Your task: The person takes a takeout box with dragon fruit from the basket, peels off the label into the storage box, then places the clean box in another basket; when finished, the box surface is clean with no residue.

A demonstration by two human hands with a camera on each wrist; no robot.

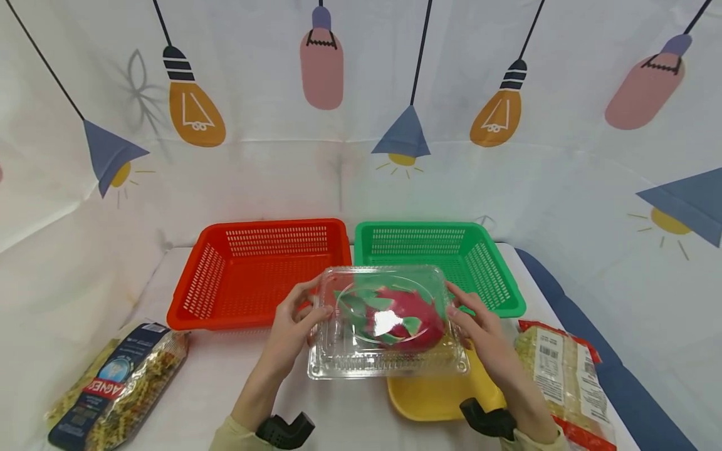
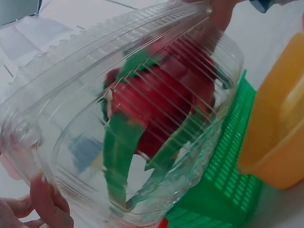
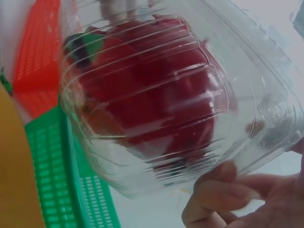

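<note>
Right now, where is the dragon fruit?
In the head view, the dragon fruit is right of centre, inside the clear box, between left hand and right hand.

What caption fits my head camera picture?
A dragon fruit in a clear box, held near a red basket and green basket.

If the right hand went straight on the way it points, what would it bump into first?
Setting aside the clear container it holds, the right hand would probably meet the green basket first, though its height is hard to judge, so it might pass over.
</note>
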